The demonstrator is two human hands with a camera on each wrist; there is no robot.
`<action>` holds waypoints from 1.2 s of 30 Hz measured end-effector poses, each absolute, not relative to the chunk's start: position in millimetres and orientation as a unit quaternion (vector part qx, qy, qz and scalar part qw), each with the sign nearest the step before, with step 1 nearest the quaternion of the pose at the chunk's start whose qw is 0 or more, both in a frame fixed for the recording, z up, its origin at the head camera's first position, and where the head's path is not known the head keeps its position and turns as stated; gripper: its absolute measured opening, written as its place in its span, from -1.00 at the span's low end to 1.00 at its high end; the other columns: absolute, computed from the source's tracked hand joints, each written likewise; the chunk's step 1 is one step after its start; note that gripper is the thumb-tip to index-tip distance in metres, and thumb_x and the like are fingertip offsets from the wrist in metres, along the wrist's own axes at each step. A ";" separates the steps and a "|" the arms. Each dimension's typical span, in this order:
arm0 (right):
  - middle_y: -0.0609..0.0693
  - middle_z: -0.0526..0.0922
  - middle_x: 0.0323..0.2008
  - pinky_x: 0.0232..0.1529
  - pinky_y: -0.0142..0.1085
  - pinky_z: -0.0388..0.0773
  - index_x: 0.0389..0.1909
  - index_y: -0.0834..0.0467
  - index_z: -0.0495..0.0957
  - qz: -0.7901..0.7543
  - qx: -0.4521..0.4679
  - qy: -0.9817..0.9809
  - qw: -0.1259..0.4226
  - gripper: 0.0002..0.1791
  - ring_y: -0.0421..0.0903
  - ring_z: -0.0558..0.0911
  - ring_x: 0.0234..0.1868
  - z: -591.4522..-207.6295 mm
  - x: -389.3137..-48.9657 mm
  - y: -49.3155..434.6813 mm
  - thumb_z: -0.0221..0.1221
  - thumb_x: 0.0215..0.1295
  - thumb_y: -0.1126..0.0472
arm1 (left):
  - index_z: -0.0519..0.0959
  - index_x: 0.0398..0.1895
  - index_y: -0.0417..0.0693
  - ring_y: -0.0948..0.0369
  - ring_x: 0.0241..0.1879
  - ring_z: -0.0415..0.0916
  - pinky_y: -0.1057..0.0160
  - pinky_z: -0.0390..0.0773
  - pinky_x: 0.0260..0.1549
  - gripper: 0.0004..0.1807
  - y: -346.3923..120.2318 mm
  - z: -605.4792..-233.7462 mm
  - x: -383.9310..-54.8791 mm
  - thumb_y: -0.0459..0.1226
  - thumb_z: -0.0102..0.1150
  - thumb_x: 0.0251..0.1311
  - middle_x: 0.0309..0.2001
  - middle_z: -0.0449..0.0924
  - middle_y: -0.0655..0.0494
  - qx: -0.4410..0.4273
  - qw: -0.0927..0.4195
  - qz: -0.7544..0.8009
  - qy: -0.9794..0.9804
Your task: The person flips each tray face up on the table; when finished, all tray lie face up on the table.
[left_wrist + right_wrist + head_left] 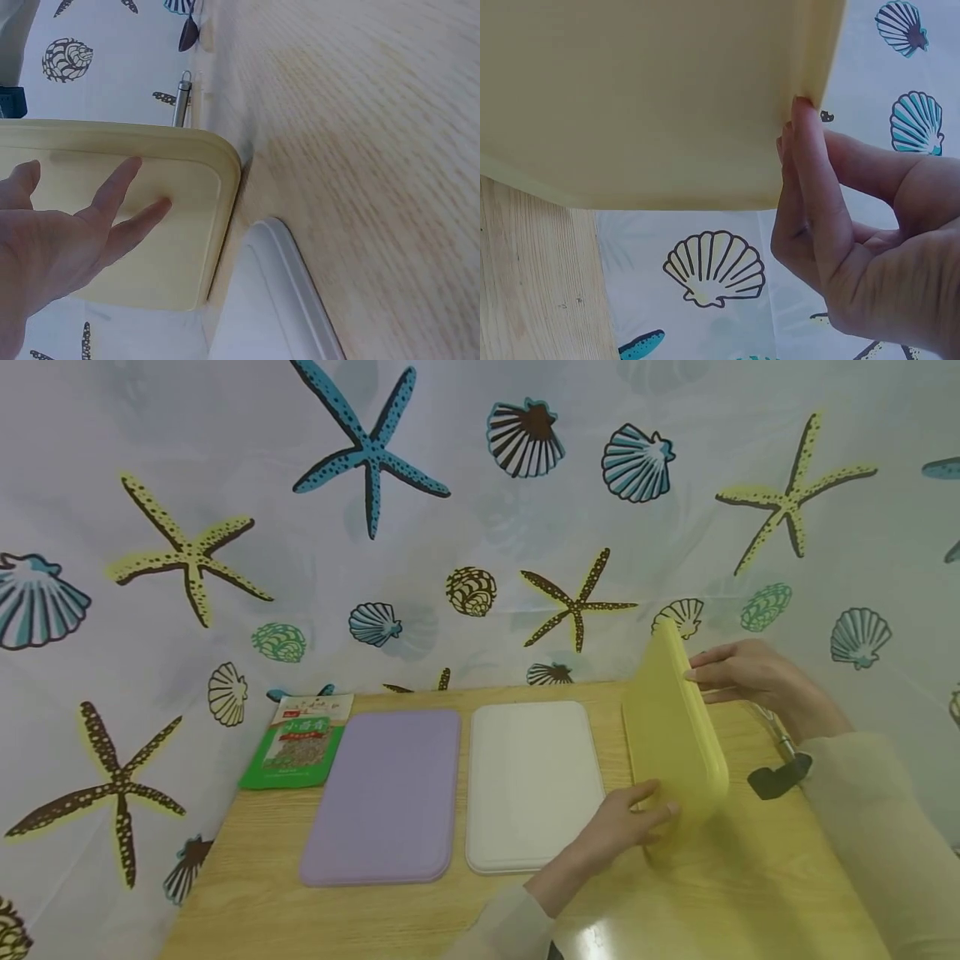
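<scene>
A yellow plastic tray (pixel 663 735) stands up on its long edge at the right of the table, leaning slightly. My right hand (pixel 757 677) pinches its upper rim near the far end, and in the right wrist view the fingers (pixel 810 165) press against the rim's outer side. Spread wide, my left hand (pixel 626 822) is at the tray's left face by the near bottom part. In the left wrist view its fingertips (pixel 161 206) overlap the tray's inner surface. The white tray (pixel 532 785) lies flat just left of that hand.
Flat on the wooden table (pixel 360 918) lies a purple tray (pixel 386 793), left of the white one. A green packet (pixel 296 747) touches its back left corner. Behind the yellow tray, at the right, is a metal-handled utensil (pixel 182 101). A seashell-patterned curtain (pixel 450 643) hangs behind.
</scene>
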State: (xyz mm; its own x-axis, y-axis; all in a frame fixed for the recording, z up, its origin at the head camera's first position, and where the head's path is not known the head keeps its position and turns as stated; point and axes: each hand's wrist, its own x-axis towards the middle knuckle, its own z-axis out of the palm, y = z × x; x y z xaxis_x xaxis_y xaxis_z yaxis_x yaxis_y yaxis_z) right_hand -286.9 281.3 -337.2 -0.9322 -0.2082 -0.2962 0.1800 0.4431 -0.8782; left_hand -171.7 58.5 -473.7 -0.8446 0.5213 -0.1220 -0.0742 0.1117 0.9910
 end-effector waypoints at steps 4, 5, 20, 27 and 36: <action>0.30 0.41 0.17 0.03 -0.20 0.61 0.32 0.44 0.21 -0.534 -0.011 0.824 0.190 -0.35 -0.17 0.65 -0.13 -336.0 -287.8 275.4 0.17 0.36 0.15 | 0.23 0.40 -0.22 0.01 0.08 0.55 0.20 0.66 -0.13 -0.36 59.4 -457.5 -169.8 -0.07 0.05 0.38 0.41 0.19 -0.13 0.162 0.207 0.681 0.684; 0.29 0.42 0.17 0.03 -0.20 0.61 0.32 0.44 0.21 -0.535 -0.011 0.822 0.193 -0.34 -0.16 0.65 -0.13 -336.0 -288.0 274.1 0.17 0.36 0.15 | 0.22 0.41 -0.21 0.02 0.10 0.54 0.21 0.66 -0.14 -0.36 59.6 -453.5 -169.3 -0.06 0.04 0.39 0.41 0.19 -0.12 0.161 0.203 0.684 0.682; 0.13 0.57 -0.06 0.00 -0.23 0.62 0.32 0.47 0.19 -0.582 -0.001 0.788 0.201 -0.36 -0.19 0.68 -0.21 -334.6 -291.0 253.4 0.18 0.34 0.25 | 0.21 0.44 -0.09 0.04 -0.08 0.64 0.21 0.67 -0.17 -0.28 54.8 -404.9 -169.6 0.05 0.08 0.32 0.42 0.18 -0.12 0.123 0.181 0.682 0.697; 0.04 0.61 -0.12 0.03 -0.19 0.60 0.32 0.46 0.22 -0.590 -0.011 0.780 0.209 -0.38 -0.17 0.69 -0.21 -336.1 -294.5 242.1 0.18 0.34 0.27 | 0.12 0.48 -0.11 0.00 -0.09 0.64 0.16 0.68 -0.16 -0.19 49.7 -395.1 -171.7 0.06 0.13 0.29 0.44 0.14 -0.11 0.107 0.199 0.665 0.712; 0.31 0.44 0.10 0.04 -0.18 0.59 0.33 0.47 0.19 -0.600 -0.028 0.772 0.208 -0.37 -0.16 0.69 -0.19 -337.8 -294.3 224.5 0.17 0.33 0.32 | 0.10 0.48 -0.13 0.01 -0.03 0.61 0.15 0.71 -0.35 -0.15 43.1 -385.4 -177.2 0.01 0.21 0.25 0.43 0.13 -0.17 0.095 0.188 0.674 0.708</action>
State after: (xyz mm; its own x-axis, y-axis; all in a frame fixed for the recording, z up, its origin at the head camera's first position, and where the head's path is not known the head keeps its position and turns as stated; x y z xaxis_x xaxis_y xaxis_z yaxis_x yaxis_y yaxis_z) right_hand -294.3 224.5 -337.8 -0.9123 -0.2916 -0.2875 0.2066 0.2785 -0.9380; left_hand -177.2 43.1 -385.4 -0.9110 0.3883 -0.1388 -0.1199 0.0725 0.9901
